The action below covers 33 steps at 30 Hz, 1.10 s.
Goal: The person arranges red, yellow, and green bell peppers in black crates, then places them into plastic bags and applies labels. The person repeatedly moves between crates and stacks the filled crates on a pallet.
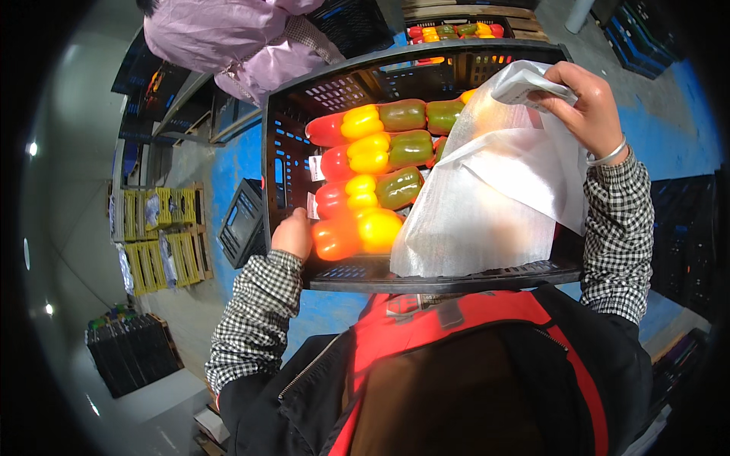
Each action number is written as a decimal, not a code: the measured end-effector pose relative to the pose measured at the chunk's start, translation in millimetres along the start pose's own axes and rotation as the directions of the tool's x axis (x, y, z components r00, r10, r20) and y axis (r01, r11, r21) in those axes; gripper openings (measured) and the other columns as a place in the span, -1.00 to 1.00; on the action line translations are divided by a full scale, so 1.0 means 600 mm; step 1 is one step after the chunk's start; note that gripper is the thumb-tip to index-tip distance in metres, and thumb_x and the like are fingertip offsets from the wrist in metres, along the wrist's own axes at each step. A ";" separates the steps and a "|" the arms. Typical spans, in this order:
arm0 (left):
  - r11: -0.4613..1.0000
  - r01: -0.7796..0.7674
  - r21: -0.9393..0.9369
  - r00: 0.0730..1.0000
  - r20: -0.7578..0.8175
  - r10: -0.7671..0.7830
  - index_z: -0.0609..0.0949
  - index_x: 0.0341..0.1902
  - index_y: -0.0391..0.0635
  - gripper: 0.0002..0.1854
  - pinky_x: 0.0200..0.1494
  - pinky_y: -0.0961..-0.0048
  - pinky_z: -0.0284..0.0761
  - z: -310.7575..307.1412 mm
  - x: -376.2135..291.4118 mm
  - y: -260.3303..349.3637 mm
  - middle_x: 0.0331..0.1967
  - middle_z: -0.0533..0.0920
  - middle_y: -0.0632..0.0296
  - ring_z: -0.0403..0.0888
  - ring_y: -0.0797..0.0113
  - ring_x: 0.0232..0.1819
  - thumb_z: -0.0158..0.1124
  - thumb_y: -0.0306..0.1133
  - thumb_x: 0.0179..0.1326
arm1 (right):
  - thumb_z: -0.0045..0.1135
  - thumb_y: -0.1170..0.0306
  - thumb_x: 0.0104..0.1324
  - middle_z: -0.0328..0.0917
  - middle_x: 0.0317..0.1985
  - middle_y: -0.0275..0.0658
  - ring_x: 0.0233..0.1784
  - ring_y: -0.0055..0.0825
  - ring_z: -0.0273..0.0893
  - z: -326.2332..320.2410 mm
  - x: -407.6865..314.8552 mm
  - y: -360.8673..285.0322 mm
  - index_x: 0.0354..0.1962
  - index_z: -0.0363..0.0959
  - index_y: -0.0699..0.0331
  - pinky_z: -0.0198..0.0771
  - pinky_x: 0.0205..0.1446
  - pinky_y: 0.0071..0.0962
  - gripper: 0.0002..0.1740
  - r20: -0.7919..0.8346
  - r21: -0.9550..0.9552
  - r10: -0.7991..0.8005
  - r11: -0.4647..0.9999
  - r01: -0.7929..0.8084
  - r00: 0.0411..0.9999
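Note:
A black plastic crate (439,277) lies before me, with rows of red, yellow and green bell peppers (369,154) packed in sleeves. White labels (313,205) show at the left ends of some packs. My left hand (292,233) is at the crate's left front, beside the nearest pack's red pepper (335,238); its fingertips are hidden. Over the crate's right half drapes a translucent white foam sheet (485,211), covering the peppers beneath. My right hand (584,105) pinches a folded white printed piece (527,88) above the sheet. Whether the two are joined is unclear.
Beyond the crate's far left corner is a person in a pink garment (245,40). Another crate of peppers (456,31) stands on a wooden pallet (485,10) behind. A dark crate (242,222) sits tilted on the left. Yellow crates (159,233) are stacked farther left.

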<state>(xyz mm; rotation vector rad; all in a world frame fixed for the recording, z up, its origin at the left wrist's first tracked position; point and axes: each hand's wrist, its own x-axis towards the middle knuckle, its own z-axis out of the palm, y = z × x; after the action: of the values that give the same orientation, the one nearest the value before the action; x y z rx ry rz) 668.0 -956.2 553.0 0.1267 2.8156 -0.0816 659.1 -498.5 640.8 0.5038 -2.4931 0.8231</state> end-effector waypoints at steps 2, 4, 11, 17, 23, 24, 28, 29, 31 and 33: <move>0.923 -0.243 0.299 0.935 -0.181 0.305 0.40 -0.09 -0.21 -0.72 -0.26 0.18 0.47 -0.015 -0.009 0.020 -0.25 0.57 0.07 0.55 0.02 -0.26 -0.01 -0.43 0.09 | 0.26 0.31 -0.01 0.47 -0.49 -0.22 -0.48 -0.32 0.44 -0.002 -0.003 0.008 -0.43 0.44 0.29 0.33 -0.42 -0.49 -0.74 -0.033 -0.068 -0.021 0.998 0.019 0.999; 0.788 -0.418 0.452 0.752 -0.316 0.579 0.40 -0.06 -0.20 -0.67 -0.18 0.20 0.45 -0.030 -0.015 0.042 -0.17 0.51 0.02 0.52 0.06 -0.18 0.04 -0.41 0.05 | 0.24 0.42 0.00 0.45 -0.50 -0.23 -0.48 -0.39 0.42 -0.002 -0.006 0.015 -0.41 0.44 0.33 0.30 -0.42 -0.54 -0.78 -0.066 -0.087 -0.053 0.995 0.047 0.996; 0.660 -0.502 -0.559 0.842 -0.141 0.521 0.33 0.08 -0.24 -0.36 0.00 0.26 0.39 -0.044 0.007 0.193 -0.11 0.48 -0.08 0.46 0.02 -0.06 0.31 -0.18 -0.05 | 0.16 0.53 0.05 0.49 -0.42 -0.21 -0.40 -0.41 0.49 -0.007 -0.008 0.027 -0.28 0.45 0.33 0.37 -0.35 -0.55 -0.78 -0.198 -0.226 -0.086 0.973 0.040 0.977; 0.486 -0.870 -0.085 0.442 -0.572 0.691 0.33 0.05 -0.25 -0.26 0.00 0.28 0.39 -0.050 0.051 0.361 -0.07 0.42 -0.06 0.45 0.02 -0.08 0.42 -0.27 -0.26 | 0.09 0.55 0.12 0.51 -0.39 -0.24 -0.36 -0.51 0.51 -0.040 -0.012 0.022 -0.25 0.44 0.35 0.38 -0.30 -0.60 -0.80 -0.410 -0.155 -0.064 0.988 0.000 0.910; 0.382 -0.857 -0.346 0.424 -0.054 0.904 0.47 -0.16 -0.15 -0.59 -0.22 0.23 0.42 0.030 -0.029 0.443 -0.29 0.47 0.08 0.46 0.08 -0.23 0.26 -0.20 -0.09 | 0.13 0.36 0.20 0.55 -0.37 -0.35 -0.33 -0.70 0.44 -0.066 -0.029 0.042 -0.21 0.45 0.33 0.32 -0.26 -0.69 -0.75 -0.606 0.010 0.115 0.990 -0.137 0.787; 0.422 -0.865 -0.271 0.437 0.005 0.900 0.47 -0.16 -0.15 -0.60 -0.23 0.23 0.43 0.048 -0.020 0.456 -0.30 0.47 0.08 0.46 0.08 -0.23 0.25 -0.21 -0.07 | 0.13 0.35 0.20 0.55 -0.37 -0.35 -0.32 -0.71 0.43 -0.067 -0.032 0.048 -0.21 0.45 0.33 0.32 -0.26 -0.69 -0.75 -0.609 -0.010 0.120 0.987 -0.159 0.784; 0.374 -0.898 -0.231 0.359 0.106 0.927 0.49 -0.20 -0.16 -0.72 -0.21 0.27 0.44 0.092 0.036 0.451 -0.32 0.50 0.06 0.48 0.06 -0.24 0.19 -0.29 0.03 | 0.14 0.37 0.19 0.54 -0.36 -0.36 -0.32 -0.72 0.41 -0.075 -0.057 0.072 -0.20 0.45 0.35 0.32 -0.25 -0.70 -0.74 -0.661 0.018 0.175 0.976 -0.218 0.730; 0.360 -0.862 -0.356 0.372 0.034 0.927 0.50 -0.22 -0.17 -0.76 -0.19 0.31 0.45 0.095 0.050 0.435 -0.31 0.51 0.06 0.50 0.08 -0.24 0.17 -0.33 0.05 | 0.14 0.37 0.19 0.54 -0.36 -0.36 -0.32 -0.72 0.41 -0.074 -0.070 0.079 -0.20 0.45 0.35 0.32 -0.25 -0.70 -0.74 -0.675 0.048 0.198 0.973 -0.226 0.711; 0.284 -0.684 -0.672 0.445 -0.077 0.892 0.53 -0.25 -0.19 -0.83 -0.12 0.40 0.43 0.084 0.083 0.393 -0.33 0.55 0.11 0.53 0.24 -0.25 0.17 -0.45 0.06 | 0.15 0.38 0.18 0.53 -0.38 -0.38 -0.36 -0.74 0.40 -0.075 -0.100 0.092 -0.20 0.45 0.37 0.32 -0.27 -0.72 -0.73 -0.734 0.158 0.259 0.964 -0.212 0.628; 0.235 -0.399 -0.886 0.661 -0.100 0.744 0.52 -0.19 -0.21 -0.80 -0.08 0.49 0.42 0.059 0.120 0.327 -0.26 0.53 0.27 0.48 0.46 -0.17 0.11 -0.53 0.06 | 0.16 0.37 0.18 0.54 -0.39 -0.39 -0.37 -0.75 0.41 -0.091 -0.141 0.108 -0.20 0.46 0.37 0.32 -0.28 -0.71 -0.72 -0.782 0.150 0.247 0.966 -0.212 0.573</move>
<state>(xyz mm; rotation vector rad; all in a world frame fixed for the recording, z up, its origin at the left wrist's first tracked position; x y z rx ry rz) 630.1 -758.0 488.0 0.8310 1.8976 1.3527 715.6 -399.3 604.9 -0.1959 -1.6912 0.9280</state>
